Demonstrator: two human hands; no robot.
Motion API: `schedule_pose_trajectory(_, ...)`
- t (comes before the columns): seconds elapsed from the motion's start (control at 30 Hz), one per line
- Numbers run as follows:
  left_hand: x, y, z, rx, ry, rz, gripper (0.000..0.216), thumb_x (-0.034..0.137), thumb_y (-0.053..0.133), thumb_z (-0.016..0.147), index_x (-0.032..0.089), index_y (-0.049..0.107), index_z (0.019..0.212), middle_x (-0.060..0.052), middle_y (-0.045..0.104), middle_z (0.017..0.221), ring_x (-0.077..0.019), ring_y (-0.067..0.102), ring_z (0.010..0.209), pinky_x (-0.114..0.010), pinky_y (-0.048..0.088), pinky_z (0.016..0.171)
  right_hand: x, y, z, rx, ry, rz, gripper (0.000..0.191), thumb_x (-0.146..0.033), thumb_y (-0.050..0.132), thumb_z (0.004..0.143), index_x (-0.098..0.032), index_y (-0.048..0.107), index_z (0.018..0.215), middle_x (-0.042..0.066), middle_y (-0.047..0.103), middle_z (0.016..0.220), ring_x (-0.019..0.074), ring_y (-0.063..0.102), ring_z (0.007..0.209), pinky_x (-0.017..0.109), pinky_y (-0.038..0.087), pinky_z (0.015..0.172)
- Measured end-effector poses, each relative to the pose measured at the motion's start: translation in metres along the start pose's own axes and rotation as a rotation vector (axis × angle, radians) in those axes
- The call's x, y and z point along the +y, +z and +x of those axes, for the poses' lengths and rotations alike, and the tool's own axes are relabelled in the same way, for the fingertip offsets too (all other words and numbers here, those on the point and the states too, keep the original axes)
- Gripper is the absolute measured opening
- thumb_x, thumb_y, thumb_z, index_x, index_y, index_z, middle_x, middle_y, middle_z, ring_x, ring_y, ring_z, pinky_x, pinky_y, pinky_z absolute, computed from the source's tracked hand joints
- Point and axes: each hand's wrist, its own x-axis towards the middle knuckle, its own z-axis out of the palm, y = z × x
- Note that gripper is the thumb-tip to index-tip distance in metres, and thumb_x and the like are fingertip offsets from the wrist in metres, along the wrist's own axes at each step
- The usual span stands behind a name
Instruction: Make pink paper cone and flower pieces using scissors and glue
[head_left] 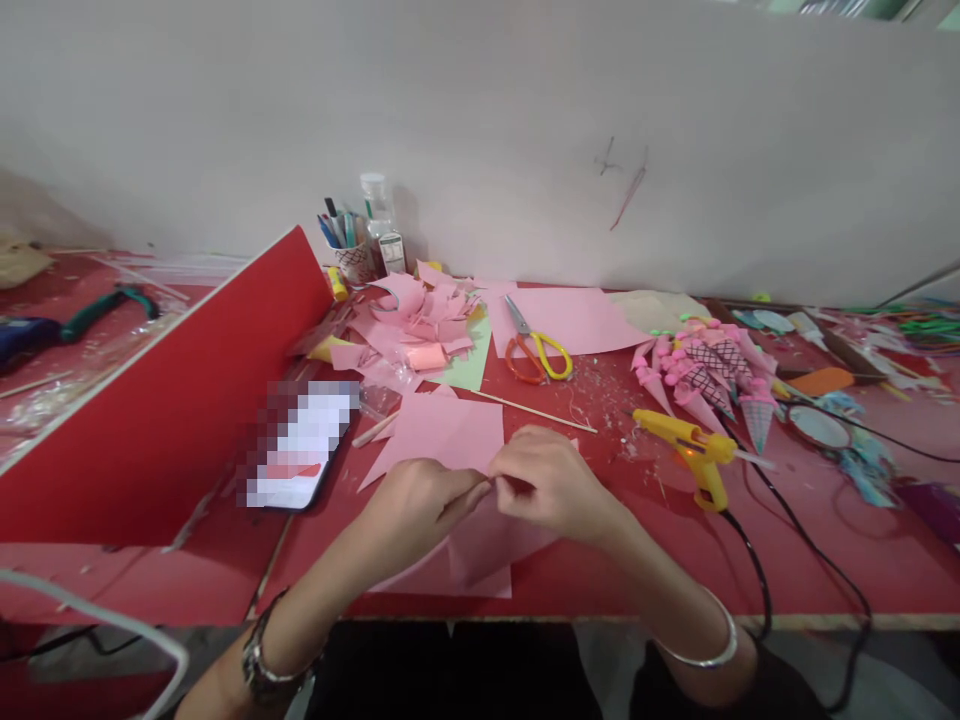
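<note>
My left hand [424, 505] and my right hand [555, 485] meet over the middle of the table's front part. Thumbs and fingers of both pinch the top of a bent pink paper sheet [491, 545], which hangs toward me below them; the pinched edge itself is mostly hidden. Under and behind the hands lies more flat pink paper [450, 430]. A thin wooden stick [536, 410] rests just beyond my fingers. Scissors [537, 345] with one red and one yellow handle lie behind it. Right of my right hand is a yellow glue gun [690, 445] with a small orange light.
Decorated pink paper cones [712, 370] are piled at right. Pink paper scraps [427, 310] are heaped at the back. A phone [304, 450] lies left, near a slanted red board [172, 400]. A pen cup [351, 260] and jar [382, 225] stand by the wall. Black cord [795, 540] crosses right.
</note>
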Motion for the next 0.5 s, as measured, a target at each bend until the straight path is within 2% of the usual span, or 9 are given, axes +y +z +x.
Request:
schedule_pose_trajectory(0.17,-0.008,-0.005,-0.006,-0.015,-0.028,-0.037,0.041,0.027,0.030,0.088,0.016,0.053,0.056,0.002,0.051,0.044,-0.0082,0.044,0.039,-0.020,0.024,0.041,0.015,-0.005,-0.009,-0.021,0.089,-0.009,0.018,-0.011,0.039,0.065,-0.018,0.047,0.051,-0.003,0.050,0.046,0.0079,0.039,0.046,0.020,0.032,0.052)
schedule_pose_trajectory(0.3,-0.023,-0.018,-0.016,-0.006,-0.091,-0.107,0.040,0.027,0.031,0.086,0.016,0.042,0.049,0.005,0.039,0.042,-0.0070,0.036,0.039,-0.019,0.025,0.040,0.037,-0.021,-0.029,-0.019,0.255,-0.042,0.018,-0.013,0.039,0.069,-0.018,0.047,0.054,-0.003,0.050,0.048,0.0082,0.042,0.046,0.020,0.032,0.051)
schedule_pose_trajectory(0.37,-0.030,-0.024,-0.021,-0.004,-0.137,-0.131,0.042,0.028,0.030,0.086,0.017,0.036,0.047,0.006,0.031,0.041,-0.0066,0.029,0.038,-0.019,0.022,0.038,0.045,-0.029,-0.040,0.036,0.366,-0.110,0.018,-0.014,0.039,0.070,-0.019,0.044,0.054,-0.003,0.048,0.047,0.0087,0.041,0.045,0.020,0.031,0.048)
schedule_pose_trajectory(0.43,-0.032,-0.027,-0.023,-0.045,-0.147,-0.151,0.040,0.027,0.031,0.086,0.017,0.036,0.047,0.006,0.030,0.043,-0.0065,0.028,0.039,-0.019,0.022,0.038,0.045,-0.035,-0.044,0.133,0.439,-0.152,0.019,-0.015,0.038,0.073,-0.020,0.042,0.055,-0.003,0.046,0.047,0.0095,0.041,0.044,0.021,0.030,0.047)
schedule_pose_trajectory(0.5,-0.029,-0.025,-0.021,-0.092,-0.126,-0.170,0.039,0.026,0.033,0.086,0.017,0.039,0.048,0.006,0.032,0.044,-0.0065,0.031,0.040,-0.018,0.024,0.039,0.037,-0.037,-0.042,0.202,0.419,-0.131,0.017,-0.016,0.037,0.077,-0.019,0.046,0.063,-0.001,0.052,0.055,0.0115,0.048,0.053,0.022,0.035,0.054)
